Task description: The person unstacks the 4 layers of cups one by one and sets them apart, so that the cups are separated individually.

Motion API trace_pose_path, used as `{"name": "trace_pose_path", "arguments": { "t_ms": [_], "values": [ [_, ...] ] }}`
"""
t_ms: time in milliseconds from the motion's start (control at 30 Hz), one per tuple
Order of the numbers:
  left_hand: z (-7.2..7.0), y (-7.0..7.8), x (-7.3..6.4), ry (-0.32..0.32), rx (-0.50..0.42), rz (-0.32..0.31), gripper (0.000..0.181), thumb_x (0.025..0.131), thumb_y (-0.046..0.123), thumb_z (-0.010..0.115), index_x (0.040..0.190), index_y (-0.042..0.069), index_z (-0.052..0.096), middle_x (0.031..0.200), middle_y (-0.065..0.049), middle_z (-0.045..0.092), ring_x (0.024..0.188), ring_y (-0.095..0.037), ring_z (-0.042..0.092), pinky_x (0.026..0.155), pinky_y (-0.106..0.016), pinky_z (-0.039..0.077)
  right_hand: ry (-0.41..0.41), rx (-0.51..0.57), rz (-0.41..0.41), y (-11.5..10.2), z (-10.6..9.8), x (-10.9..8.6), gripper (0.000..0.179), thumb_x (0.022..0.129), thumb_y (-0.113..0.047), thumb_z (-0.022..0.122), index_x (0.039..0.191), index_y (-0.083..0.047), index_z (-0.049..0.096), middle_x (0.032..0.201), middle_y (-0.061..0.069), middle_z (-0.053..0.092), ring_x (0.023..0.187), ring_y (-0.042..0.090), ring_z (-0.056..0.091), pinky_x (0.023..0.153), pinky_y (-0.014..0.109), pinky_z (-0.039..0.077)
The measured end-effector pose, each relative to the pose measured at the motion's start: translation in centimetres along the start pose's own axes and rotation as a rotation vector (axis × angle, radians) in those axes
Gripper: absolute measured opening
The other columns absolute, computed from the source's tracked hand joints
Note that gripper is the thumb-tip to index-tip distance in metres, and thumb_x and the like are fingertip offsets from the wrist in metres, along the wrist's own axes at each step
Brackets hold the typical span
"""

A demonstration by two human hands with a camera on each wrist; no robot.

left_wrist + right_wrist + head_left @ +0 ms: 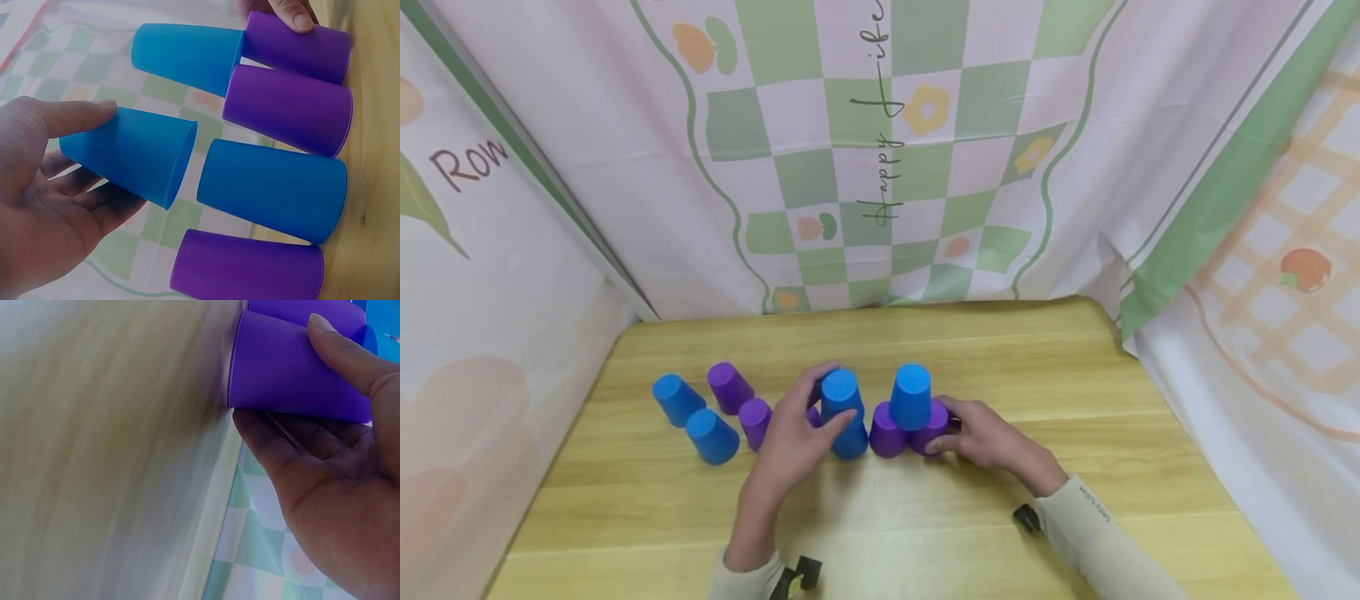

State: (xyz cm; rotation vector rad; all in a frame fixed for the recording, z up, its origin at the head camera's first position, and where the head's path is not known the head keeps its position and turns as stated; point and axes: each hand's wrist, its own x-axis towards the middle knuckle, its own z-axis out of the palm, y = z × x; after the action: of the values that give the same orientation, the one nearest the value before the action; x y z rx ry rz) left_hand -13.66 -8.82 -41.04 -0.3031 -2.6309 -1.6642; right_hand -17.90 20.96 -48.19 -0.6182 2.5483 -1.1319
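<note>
My left hand [793, 442] holds an upside-down blue cup [128, 153] between thumb and fingers. In the left wrist view its rim hangs a little above another blue cup [272, 190] on the table, with a gap between them. Beside that lower cup stands a purple cup [247, 265], mostly hidden by my left hand in the head view. To the right, a blue cup [912, 396] rests across two purple cups, the left one [887, 433] and the right one [294, 369]. My right hand [988, 435] grips the right purple cup, thumb on its near side and fingers behind.
On the left of the wooden table [940, 533] stand two blue cups, one farther back [677, 400] and one nearer [712, 437]. Near them are two purple cups, a back one [730, 387] and a front one [755, 421]. A patterned curtain [895, 167] hangs behind.
</note>
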Motion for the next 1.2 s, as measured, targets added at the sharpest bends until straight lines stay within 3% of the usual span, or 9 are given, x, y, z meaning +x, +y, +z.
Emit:
{"name": "trace_pose_path", "arguments": {
  "t_ms": [400, 633, 867, 1200],
  "values": [
    [-1.4, -0.2, -0.7, 0.052, 0.005, -0.049, 0.055, 0.09, 0.031, 0.072, 0.137, 0.04, 0.044, 0.14, 0.004, 0.051, 0.134, -0.027, 0.047, 0.107, -0.054, 0.042, -0.005, -0.007, 0.003, -0.1, -0.2, 0.1, 0.036, 0.083, -0.033, 0.078, 0.114, -0.031, 0.061, 0.105, -0.015, 0.066, 0.101, 0.008, 0.061, 0.095, 0.038, 0.052],
    [-2.5, -0.6, -0.9, 0.094, 0.009, -0.024, 0.058, 0.089, 0.029, 0.073, 0.141, 0.029, 0.045, 0.139, -0.002, 0.054, 0.133, -0.035, 0.048, 0.105, -0.056, 0.043, -0.002, 0.011, -0.001, -0.1, -0.2, 0.2, 0.041, 0.083, -0.033, 0.078, 0.119, -0.027, 0.062, 0.108, -0.011, 0.066, 0.102, 0.012, 0.061, 0.094, 0.041, 0.052],
    [-3.3, -1.2, -1.3, 0.139, 0.044, -0.006, 0.06, 0.088, 0.03, 0.074, 0.141, 0.027, 0.046, 0.139, 0.0, 0.054, 0.131, -0.032, 0.051, 0.105, -0.053, 0.044, 0.0, 0.006, -0.005, 0.0, -0.1, 0.3, 0.04, 0.082, -0.034, 0.078, 0.118, -0.026, 0.062, 0.107, -0.01, 0.066, 0.101, 0.012, 0.061, 0.093, 0.041, 0.052],
    [-4.5, -1.6, -2.2, 0.174, 0.054, -0.048, 0.062, 0.088, 0.032, 0.074, 0.142, 0.03, 0.044, 0.141, 0.0, 0.052, 0.132, -0.029, 0.049, 0.105, -0.052, 0.045, 0.002, 0.012, 0.026, -0.1, 0.2, 0.2, 0.038, 0.082, -0.033, 0.079, 0.115, -0.03, 0.062, 0.106, -0.013, 0.066, 0.103, 0.011, 0.061, 0.096, 0.04, 0.051]
  ]
}}
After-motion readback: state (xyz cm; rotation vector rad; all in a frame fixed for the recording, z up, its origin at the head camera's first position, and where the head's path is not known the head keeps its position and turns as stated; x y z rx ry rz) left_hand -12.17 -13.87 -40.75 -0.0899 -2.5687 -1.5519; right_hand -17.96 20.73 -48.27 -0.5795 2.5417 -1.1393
